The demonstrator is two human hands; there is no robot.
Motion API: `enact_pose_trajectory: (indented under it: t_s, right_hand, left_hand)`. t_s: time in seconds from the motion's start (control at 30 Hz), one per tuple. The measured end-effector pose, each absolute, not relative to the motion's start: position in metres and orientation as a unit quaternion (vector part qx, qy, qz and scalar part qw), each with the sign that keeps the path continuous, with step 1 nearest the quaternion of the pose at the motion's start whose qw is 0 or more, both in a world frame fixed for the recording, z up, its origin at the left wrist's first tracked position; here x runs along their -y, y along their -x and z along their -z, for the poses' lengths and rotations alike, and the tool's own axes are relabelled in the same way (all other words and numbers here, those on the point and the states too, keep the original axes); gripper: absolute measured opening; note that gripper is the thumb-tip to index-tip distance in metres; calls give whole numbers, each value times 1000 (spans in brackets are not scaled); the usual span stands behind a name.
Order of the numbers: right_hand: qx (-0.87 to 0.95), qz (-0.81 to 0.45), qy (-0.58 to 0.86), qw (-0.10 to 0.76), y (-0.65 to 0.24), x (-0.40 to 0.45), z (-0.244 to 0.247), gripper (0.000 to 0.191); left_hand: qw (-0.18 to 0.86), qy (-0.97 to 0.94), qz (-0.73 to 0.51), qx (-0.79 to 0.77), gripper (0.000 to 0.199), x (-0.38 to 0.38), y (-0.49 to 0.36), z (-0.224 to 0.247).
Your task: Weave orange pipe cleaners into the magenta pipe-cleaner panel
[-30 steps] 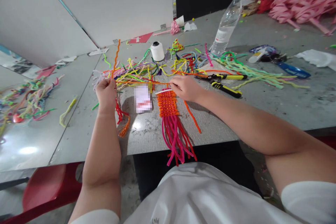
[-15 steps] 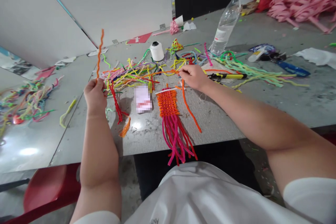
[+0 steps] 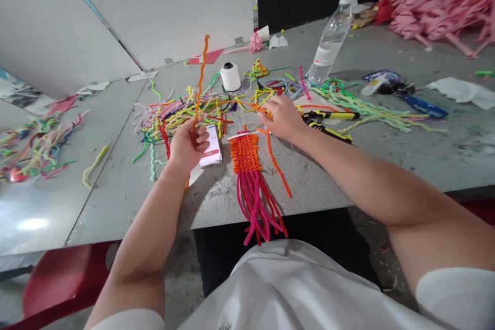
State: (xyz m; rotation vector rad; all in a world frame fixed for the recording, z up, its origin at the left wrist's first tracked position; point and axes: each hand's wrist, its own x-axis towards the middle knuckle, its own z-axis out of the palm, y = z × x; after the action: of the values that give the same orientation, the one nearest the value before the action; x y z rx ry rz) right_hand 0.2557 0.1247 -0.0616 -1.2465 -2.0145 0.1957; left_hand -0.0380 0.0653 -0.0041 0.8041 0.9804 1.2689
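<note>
My left hand [image 3: 187, 145] is closed around a wavy orange pipe cleaner [image 3: 201, 80], whose free end stands straight up above the fist. It hovers beside a phone [image 3: 212, 147] with a lit screen, covering part of its left edge. My right hand [image 3: 283, 116] pinches an orange strand at its fingertips; whether this is the same pipe cleaner I cannot tell. Between and below the hands lies a woven orange piece [image 3: 245, 153] with a white strip across its top. Long pink and red strands [image 3: 255, 196] trail from it over the table edge. A loose orange pipe cleaner [image 3: 276, 162] lies to its right.
Behind the hands spreads a tangle of coloured pipe cleaners [image 3: 178, 113], with a white thread spool [image 3: 231, 77]. Yellow-black handled pliers [image 3: 334, 115] lie right of my right hand. A water bottle [image 3: 332, 38], a blue keychain [image 3: 425, 106] and pink ribbon loops [image 3: 436, 5] are farther right.
My left hand has moved right and slightly down with the upright pipe cleaner, from the table's left part to beside the phone. My right hand has stayed nearly in place.
</note>
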Motion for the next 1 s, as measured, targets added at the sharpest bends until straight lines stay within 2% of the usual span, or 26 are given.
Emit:
enact_pose_trajectory:
  t_s: [0.13, 0.23, 0.37, 0.57, 0.7, 0.8, 0.9, 1.0]
  right_hand:
    - [762, -324, 372, 419, -224, -88, 46, 39]
    - [726, -403, 353, 431, -208, -69, 44, 46]
    - [707, -435, 356, 428, -207, -66, 44, 55]
    - [685, -368, 401, 484, -222, -85, 37, 57]
    - [660, -404, 394, 496, -227, -91, 27, 58]
    - [635, -454, 389, 490, -230, -88, 16, 58]
    - [638, -485, 402, 443, -233, -81, 7, 55]
    - [658, -500, 399, 398, -238, -75, 4, 49]
  left_hand:
    - [683, -364, -493, -398, 14, -33, -7, 11]
    - [694, -383, -466, -393, 25, -17, -27, 21]
    - [696, -407, -431, -405, 28, -14, -29, 27]
    - [684, -449, -382, -429, 42, -22, -8, 24]
    - [667, -471, -378, -437, 50, -20, -6, 18]
    - [642, -488, -395, -440, 48, -17, -17, 11]
    - [603, -513, -418, -446, 38, -18, -34, 5]
    - [510, -579, -444, -455, 33, -23, -54, 6]
